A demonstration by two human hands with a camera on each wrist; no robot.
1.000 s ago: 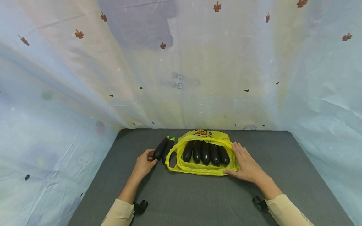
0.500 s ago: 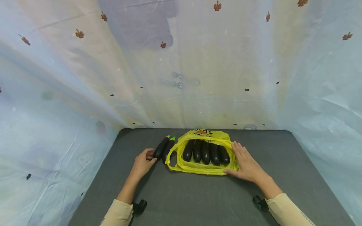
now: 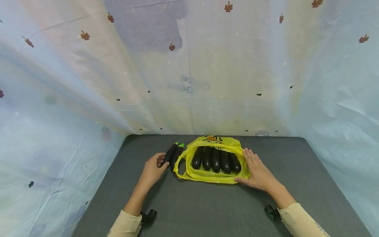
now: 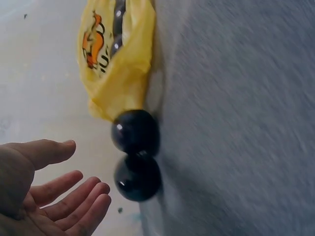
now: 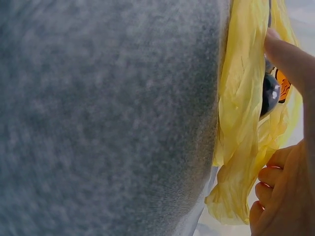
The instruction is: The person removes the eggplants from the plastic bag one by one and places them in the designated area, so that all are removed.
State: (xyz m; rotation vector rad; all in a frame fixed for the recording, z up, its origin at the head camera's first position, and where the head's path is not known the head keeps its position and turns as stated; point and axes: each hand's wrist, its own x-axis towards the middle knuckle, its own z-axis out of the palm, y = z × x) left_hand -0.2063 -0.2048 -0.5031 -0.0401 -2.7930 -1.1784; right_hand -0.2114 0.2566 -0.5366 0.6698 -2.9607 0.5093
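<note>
Two dark eggplants lie side by side left of the yellow plastic bag (image 3: 204, 178), green stem ends pointing away. My left hand (image 3: 151, 171) is at the near end of the outer eggplant (image 3: 171, 152), next to the inner eggplant (image 3: 178, 154). In the left wrist view its thumb and fingers are spread, with a gap before the round eggplant ends (image 4: 138, 177). Several more eggplants (image 3: 215, 160) sit in a row inside the bag's open mouth. My right hand (image 3: 260, 173) rests on the bag's right side, fingers extended, thumb at the near rim (image 5: 283, 51).
Everything lies near the far edge of a grey table (image 3: 207, 210). A pale plastic sheet (image 3: 219, 75) with leaf prints hangs behind and at the sides. Dark straps with camera mounts sit at both wrists.
My left hand has shifted slightly right and forward over the outer eggplant's near end. The right hand, the bag and the eggplants inside keep their places.
</note>
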